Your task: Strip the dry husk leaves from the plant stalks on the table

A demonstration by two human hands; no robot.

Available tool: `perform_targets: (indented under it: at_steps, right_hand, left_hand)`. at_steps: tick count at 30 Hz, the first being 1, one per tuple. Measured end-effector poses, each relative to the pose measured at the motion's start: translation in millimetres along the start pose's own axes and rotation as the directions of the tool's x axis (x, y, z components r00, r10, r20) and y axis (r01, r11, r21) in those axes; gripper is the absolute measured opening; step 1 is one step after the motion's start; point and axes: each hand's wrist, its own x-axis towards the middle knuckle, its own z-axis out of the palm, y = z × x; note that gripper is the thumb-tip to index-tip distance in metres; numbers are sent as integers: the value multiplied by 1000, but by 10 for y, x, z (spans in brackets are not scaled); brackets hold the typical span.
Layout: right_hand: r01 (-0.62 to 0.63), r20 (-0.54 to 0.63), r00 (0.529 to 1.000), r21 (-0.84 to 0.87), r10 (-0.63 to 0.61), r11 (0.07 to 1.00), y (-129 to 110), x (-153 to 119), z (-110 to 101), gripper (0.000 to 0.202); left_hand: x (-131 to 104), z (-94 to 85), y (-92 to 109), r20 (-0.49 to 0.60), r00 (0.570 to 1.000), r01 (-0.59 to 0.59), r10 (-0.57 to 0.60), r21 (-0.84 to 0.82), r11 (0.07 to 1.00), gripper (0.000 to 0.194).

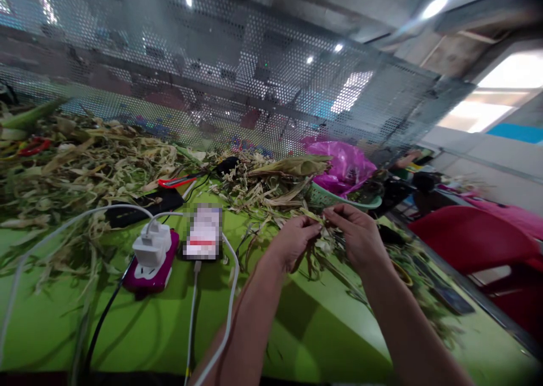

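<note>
My left hand [296,243] and my right hand [355,234] meet close together above the green table, right of centre. Both are closed in a pinch, thumb against forefinger. Between the fingertips a thin, pale yellow-green plant strip [316,216] shows in part; its ends are hard to make out. More dry strips hang and lie just below the hands. Right behind them stands a light green basket [339,198] with a crumpled purple plastic bag [345,168] in it. A large dried husk [292,167] lies left of the basket.
Heaps of dried plant strips [97,160] cover the table's left and back. A red utility knife [176,181], a phone [203,233] on a cable and a purple power strip [153,267] with white chargers lie left. A perforated metal screen [237,64] rises behind; a red chair [470,239] stands right.
</note>
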Motion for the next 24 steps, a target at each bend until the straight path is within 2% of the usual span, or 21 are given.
perform_targets:
  at_steps: [4,8,11,16,21,24]
  right_hand:
    - [-9,17,1000,-45,10,999,-37,-26,-12,31]
    - [-12,157,987,-160,38,987,-76,-98,-82,34]
    - [-37,238,967,-208,87,977,-70,-150,-104,35]
    - [-1,242,969,-189,48,982,10,-157,-103,32]
    - [79,214,976,-223,-30,972,64,-116,-108,25]
    - [145,202,976,-296,-86,944,77,-97,-107,23]
  left_hand:
    - [12,6,19,-28,999,-42,41,-11,999,18]
    - [36,13,16,-85,990,-116,110,-71,991,18]
    - [51,6,-9,-77,989,-132,124,-107,985,23]
    - [90,0,-64,-95,989,-129,118,-132,983,29]
    - [141,6,-82,-163,986,-69,41,-169,983,17]
    - [144,-20,-80,-170,984,-81,58,-130,988,18]
